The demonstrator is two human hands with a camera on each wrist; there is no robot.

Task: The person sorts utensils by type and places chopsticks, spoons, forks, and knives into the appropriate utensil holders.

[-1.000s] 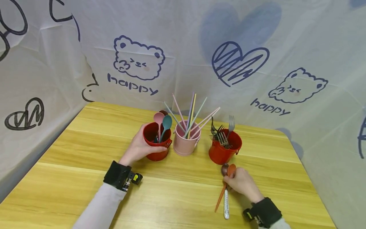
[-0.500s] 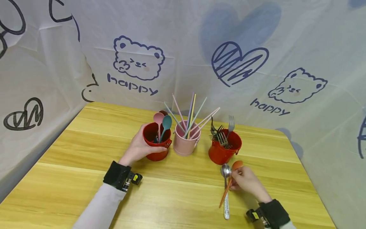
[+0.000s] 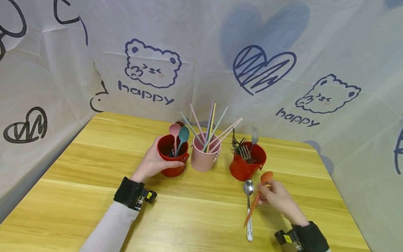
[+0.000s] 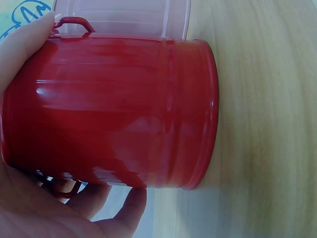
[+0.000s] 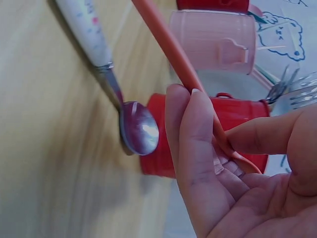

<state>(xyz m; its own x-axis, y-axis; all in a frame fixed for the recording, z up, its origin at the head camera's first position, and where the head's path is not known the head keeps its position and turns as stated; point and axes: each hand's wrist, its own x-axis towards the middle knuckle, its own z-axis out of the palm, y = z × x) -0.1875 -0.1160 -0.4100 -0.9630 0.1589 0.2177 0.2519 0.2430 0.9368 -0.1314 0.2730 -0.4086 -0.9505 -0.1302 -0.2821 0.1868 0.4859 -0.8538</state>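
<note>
My left hand [image 3: 150, 163] grips a red bucket [image 4: 114, 109] at the table's left-centre, thumb along one side and fingers round the other. In it stand a pink spoon [image 3: 175, 130], a teal spoon [image 3: 184, 134] and a dark brown one partly hidden behind them. My right hand [image 3: 281, 200] pinches an orange spoon [image 5: 171, 47] by its handle, bowl end up and away. Beside that hand a metal spoon [image 5: 141, 129] with a white patterned handle lies on the table; the orange handle crosses over it in the head view.
A pink bucket [image 3: 201, 162] holding several coloured straws stands between the two red ones. The right red bucket [image 3: 240, 171] contains several forks [image 3: 254, 135]. Behind the wooden table [image 3: 195, 224] hangs a white cloth [image 3: 207, 42] with drawings.
My right hand has moved right and slightly back with the orange spoon, drawing it off the metal spoon's bowl, which now shows fully. My left hand stays on the bucket.
</note>
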